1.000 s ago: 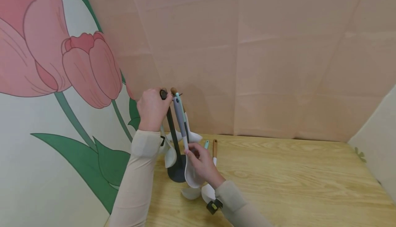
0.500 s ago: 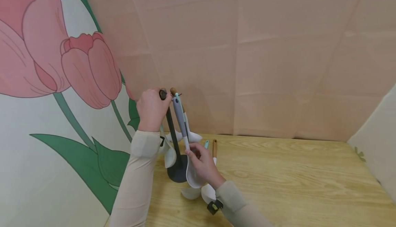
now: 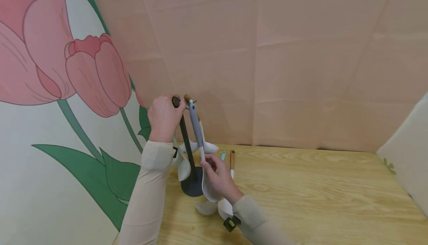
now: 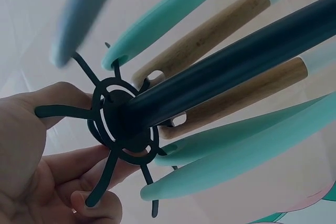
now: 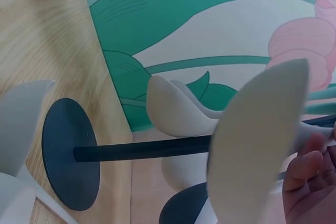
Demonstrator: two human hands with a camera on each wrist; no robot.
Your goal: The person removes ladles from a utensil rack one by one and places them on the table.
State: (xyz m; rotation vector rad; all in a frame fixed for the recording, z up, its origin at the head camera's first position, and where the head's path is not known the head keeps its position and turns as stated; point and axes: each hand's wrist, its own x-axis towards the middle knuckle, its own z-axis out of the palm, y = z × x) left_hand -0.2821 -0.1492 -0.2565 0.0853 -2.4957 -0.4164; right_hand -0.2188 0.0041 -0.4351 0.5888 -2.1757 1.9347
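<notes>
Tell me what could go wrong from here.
The spoon could drop if the right hand lets go: its blue-grey handle ends by a hook, and I can't tell whether it is threaded. The spoon might also knock the neighbouring turquoise handle loose. If the left hand shifts the rack, the hook could move out of line.

The rack point(image 3: 187, 141) stands on the table point(image 3: 317, 193), before the backdrop point(image 3: 301, 70), behind two utensil heads point(image 3: 206, 208).
</notes>
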